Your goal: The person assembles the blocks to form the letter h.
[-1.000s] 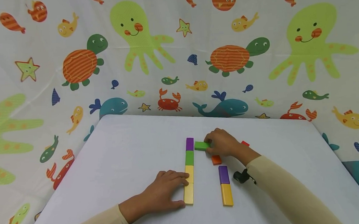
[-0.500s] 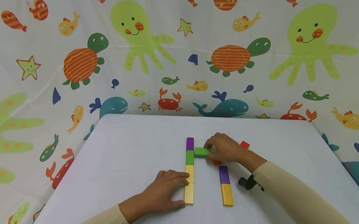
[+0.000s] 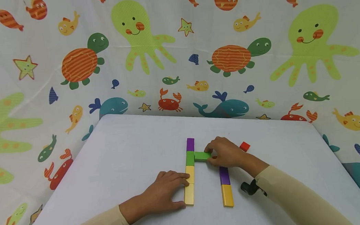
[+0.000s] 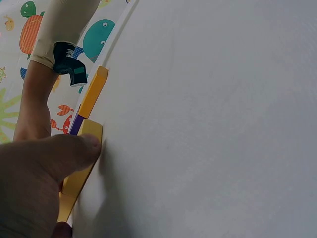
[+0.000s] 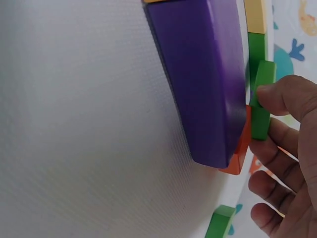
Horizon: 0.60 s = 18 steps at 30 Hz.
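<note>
My right hand [image 3: 225,152] pinches a green block [image 3: 202,156] between thumb and fingers. That block lies crosswise, its left end right at the green block of the left column. The column runs from a purple block [image 3: 190,144] through green [image 3: 190,158] to two pale yellow blocks [image 3: 189,194]. My left hand [image 3: 161,194] rests with fingertips on the yellow blocks, and its thumb [image 4: 81,148] lies along one in the left wrist view. Nearer me than the right hand, a purple block [image 3: 224,176] meets a deeper yellow block [image 3: 227,195]. An orange block [image 5: 240,158] sits beyond the purple one, hidden in the head view.
A red block [image 3: 245,146] lies beyond the right wrist. Another green block [image 5: 221,223] shows at the bottom of the right wrist view. The white table [image 3: 132,146] ends at a cloth [image 3: 175,40] printed with sea animals.
My right hand has drawn the green block toward me, from beside the purple block to beside the column's green one. It now covers the orange block. The left hand has stayed put.
</note>
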Motion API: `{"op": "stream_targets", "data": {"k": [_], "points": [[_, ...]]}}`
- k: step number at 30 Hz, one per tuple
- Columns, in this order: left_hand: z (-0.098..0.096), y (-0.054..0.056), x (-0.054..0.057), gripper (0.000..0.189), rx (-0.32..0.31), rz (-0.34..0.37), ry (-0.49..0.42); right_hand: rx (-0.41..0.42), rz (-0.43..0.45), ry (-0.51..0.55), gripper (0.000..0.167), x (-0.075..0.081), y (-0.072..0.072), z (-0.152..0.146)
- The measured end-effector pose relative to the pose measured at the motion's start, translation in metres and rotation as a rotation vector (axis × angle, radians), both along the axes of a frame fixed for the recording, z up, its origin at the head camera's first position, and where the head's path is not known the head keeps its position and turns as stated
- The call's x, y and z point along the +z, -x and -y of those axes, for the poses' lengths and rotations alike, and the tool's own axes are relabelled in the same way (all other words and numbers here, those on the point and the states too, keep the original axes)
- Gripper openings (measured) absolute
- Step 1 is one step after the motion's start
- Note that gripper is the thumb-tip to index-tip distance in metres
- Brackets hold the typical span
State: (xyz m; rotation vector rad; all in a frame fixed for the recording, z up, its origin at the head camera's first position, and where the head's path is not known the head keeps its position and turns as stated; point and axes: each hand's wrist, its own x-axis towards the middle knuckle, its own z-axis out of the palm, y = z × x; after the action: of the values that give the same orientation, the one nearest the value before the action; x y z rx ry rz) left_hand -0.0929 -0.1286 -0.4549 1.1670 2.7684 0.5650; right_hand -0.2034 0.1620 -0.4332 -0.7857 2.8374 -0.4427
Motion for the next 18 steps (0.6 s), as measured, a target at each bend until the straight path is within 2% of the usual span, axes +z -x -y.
{"op": "stream_targets", "data": {"k": [11,18], "points": [[0.0004,-0.0001,0.0002,0.052,-0.01,-0.022,-0.011,0.013,0.005,0.0,0.03,-0.0032,-0.0014,0.0019],[-0.001,0.0005,0.0023,0.051,0.005,0.012,0.011,0.027,-0.014,0.001,0.029,-0.0058,0.0005,0.0011]]}}
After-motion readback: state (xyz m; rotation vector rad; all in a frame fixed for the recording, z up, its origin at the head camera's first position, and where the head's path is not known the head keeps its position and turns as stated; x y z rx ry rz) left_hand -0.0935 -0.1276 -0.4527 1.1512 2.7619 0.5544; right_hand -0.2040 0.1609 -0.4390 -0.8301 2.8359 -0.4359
